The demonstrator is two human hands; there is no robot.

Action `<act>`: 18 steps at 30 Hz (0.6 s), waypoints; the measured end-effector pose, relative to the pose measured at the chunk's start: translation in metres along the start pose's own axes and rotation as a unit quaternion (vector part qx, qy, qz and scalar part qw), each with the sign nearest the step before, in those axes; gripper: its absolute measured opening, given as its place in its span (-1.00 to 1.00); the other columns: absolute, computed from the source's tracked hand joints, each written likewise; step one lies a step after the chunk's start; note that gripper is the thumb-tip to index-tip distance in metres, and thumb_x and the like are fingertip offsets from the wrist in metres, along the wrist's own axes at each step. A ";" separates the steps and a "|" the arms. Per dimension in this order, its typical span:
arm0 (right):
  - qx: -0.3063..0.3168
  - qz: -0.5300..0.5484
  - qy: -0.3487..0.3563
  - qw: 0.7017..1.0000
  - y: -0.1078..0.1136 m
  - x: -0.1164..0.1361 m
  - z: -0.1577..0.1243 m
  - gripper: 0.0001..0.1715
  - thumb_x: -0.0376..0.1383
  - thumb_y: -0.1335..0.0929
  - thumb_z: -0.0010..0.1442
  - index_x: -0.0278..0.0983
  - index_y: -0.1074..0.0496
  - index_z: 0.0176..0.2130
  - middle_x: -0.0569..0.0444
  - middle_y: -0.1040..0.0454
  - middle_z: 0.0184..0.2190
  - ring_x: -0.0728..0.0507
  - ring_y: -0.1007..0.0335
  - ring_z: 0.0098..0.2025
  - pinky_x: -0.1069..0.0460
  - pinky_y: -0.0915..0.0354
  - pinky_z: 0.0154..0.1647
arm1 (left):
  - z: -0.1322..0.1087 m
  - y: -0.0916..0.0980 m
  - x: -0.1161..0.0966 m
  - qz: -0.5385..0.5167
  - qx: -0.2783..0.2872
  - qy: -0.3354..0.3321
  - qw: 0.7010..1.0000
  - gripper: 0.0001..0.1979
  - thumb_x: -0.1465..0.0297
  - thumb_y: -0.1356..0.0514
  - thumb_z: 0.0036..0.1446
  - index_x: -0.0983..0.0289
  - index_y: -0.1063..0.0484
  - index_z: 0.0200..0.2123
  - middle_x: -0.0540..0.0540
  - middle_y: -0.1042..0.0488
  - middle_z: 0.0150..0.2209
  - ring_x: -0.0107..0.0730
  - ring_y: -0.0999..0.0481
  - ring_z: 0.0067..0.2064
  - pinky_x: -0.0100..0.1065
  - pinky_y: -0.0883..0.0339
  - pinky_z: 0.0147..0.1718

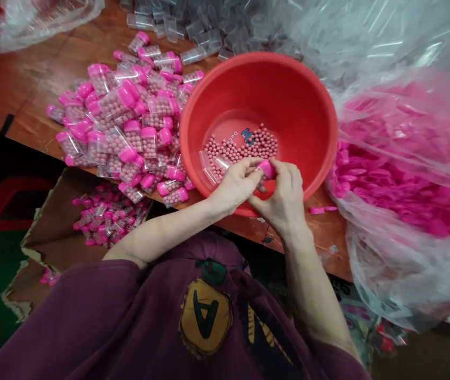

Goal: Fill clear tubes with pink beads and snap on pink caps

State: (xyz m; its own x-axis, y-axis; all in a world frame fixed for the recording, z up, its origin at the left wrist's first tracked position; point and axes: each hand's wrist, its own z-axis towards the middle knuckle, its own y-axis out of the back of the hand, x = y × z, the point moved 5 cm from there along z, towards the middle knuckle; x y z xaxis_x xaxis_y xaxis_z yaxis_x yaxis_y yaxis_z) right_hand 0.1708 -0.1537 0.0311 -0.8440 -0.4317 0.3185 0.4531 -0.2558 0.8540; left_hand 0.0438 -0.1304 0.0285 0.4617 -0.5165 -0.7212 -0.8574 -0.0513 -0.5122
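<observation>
Both hands meet over the near rim of a red plastic basin (300,95). My left hand (237,186) is closed around a small clear container, mostly hidden by the fingers. On its end sits a pink cap (266,169), which the fingers of my right hand (287,198) grip from the other side. Whether the cap is fully seated I cannot tell. Small pink beads (262,142) lie on the basin floor, together with clear empty tubes (208,168) beside my left hand.
Left of the basin is a heap of bead-filled, pink-capped containers (130,126) on the wooden table (30,79). More lie in a cardboard box (50,224) below. Clear tubes (197,26) are piled behind. At right, a plastic bag holds pink caps (399,190).
</observation>
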 end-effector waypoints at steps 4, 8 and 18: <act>0.005 -0.044 -0.043 0.998 -0.005 0.001 -0.002 -0.23 -0.10 -0.38 0.35 -0.31 -0.25 0.42 -0.36 -0.53 0.19 -0.50 -0.51 0.23 -0.44 -0.45 0.23 | 0.005 0.001 0.007 0.019 -0.006 -0.046 0.999 -0.81 0.67 -0.22 0.41 0.28 -0.45 -0.08 -0.04 -0.60 -0.30 -0.60 -0.58 -0.34 -0.52 -0.53 -0.22; -0.004 -0.063 -0.034 0.997 -0.001 -0.002 0.000 -0.41 -0.13 -0.38 0.33 -0.30 -0.36 0.26 -0.28 -0.56 0.00 -0.46 -0.53 0.08 -0.38 -0.46 0.14 | 0.004 0.000 0.008 0.043 -0.002 -0.058 0.997 -0.80 0.67 -0.21 0.40 0.27 -0.45 -0.08 0.02 -0.65 -0.21 -0.57 -0.60 -0.29 -0.51 -0.55 -0.21; 0.081 0.044 -0.059 0.994 0.008 -0.019 0.014 -0.18 0.11 -0.50 0.27 -0.24 -0.39 0.32 -0.18 -0.59 -0.03 -0.41 -0.58 -0.05 -0.36 -0.49 0.02 | 0.009 -0.008 -0.011 0.097 0.031 -0.009 0.995 -0.81 0.60 -0.26 0.43 0.29 -0.54 0.03 -0.02 -0.55 -0.35 -0.51 -0.55 -0.44 -0.39 -0.51 -0.35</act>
State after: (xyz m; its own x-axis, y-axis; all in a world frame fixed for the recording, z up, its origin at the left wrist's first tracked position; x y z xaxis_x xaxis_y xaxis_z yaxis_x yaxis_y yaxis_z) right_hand 0.1869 -0.1354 0.0380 -0.8349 -0.3400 0.4329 0.4827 -0.0741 0.8727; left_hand 0.0481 -0.1168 0.0363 0.2931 -0.4960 -0.8174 -0.9151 0.1020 -0.3900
